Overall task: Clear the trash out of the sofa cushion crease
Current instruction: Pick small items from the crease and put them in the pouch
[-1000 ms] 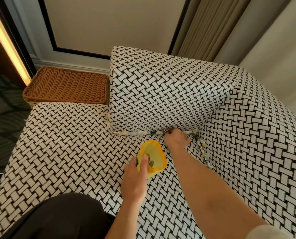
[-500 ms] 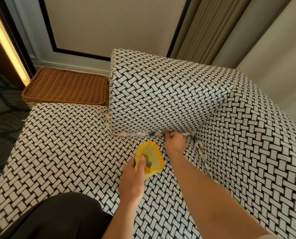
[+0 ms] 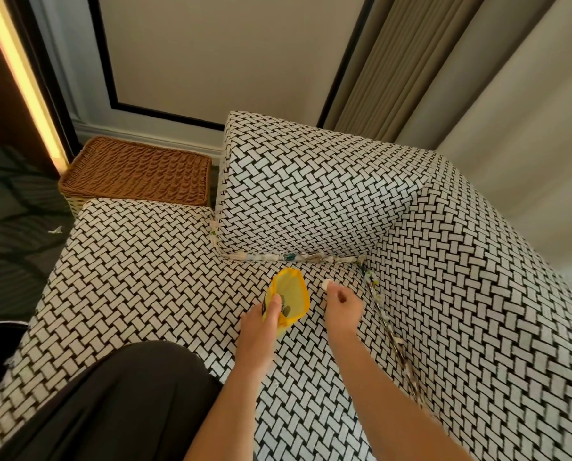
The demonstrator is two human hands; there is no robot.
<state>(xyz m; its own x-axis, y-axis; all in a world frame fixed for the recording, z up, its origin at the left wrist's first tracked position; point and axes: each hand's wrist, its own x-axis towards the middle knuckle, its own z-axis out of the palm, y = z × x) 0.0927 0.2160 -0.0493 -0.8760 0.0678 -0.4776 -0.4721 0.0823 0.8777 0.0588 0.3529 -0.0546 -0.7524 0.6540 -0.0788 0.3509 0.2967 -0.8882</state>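
Note:
A black-and-white woven sofa seat meets a back cushion at a crease. Crumpled paper trash lines that crease, and more trash runs down the crease along the right arm. My left hand grips an open yellow bag by its rim, with dark bits inside. My right hand hovers just right of the bag's mouth and pinches a small white scrap at its fingertips.
A brown wicker basket stands behind the seat's far left end. A paper scrap lies on the dark floor at left. A dark-clothed knee fills the lower left. Curtains hang behind the sofa.
My right hand has pulled back from the crease toward the bag with a white scrap pinched in its fingers. The left hand still holds the yellow bag.

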